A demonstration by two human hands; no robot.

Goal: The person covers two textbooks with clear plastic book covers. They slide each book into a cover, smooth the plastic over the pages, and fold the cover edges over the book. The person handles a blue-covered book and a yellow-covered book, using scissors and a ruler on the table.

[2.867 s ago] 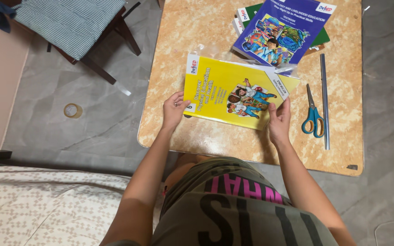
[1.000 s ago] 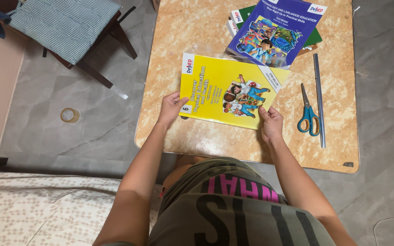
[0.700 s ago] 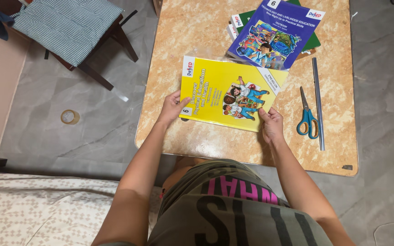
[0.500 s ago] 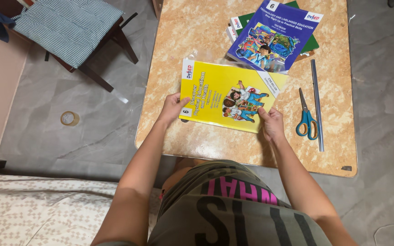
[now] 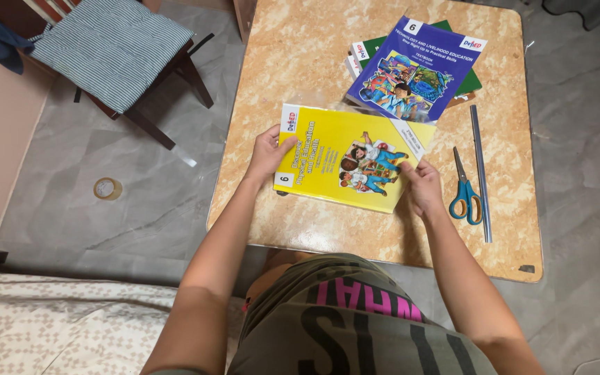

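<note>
Hands grip a yellow book (image 5: 345, 160) at both ends: left hand (image 5: 269, 149), right hand (image 5: 421, 184). Beneath lies a marbled tan bench (image 5: 300, 42); grey floor (image 5: 105, 139) lies left of them.

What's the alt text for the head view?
Both hands, left hand and right hand, hold a yellow book by its ends on a marbled table; blue-handled scissors, a ruler and a blue book lie nearby.
</note>
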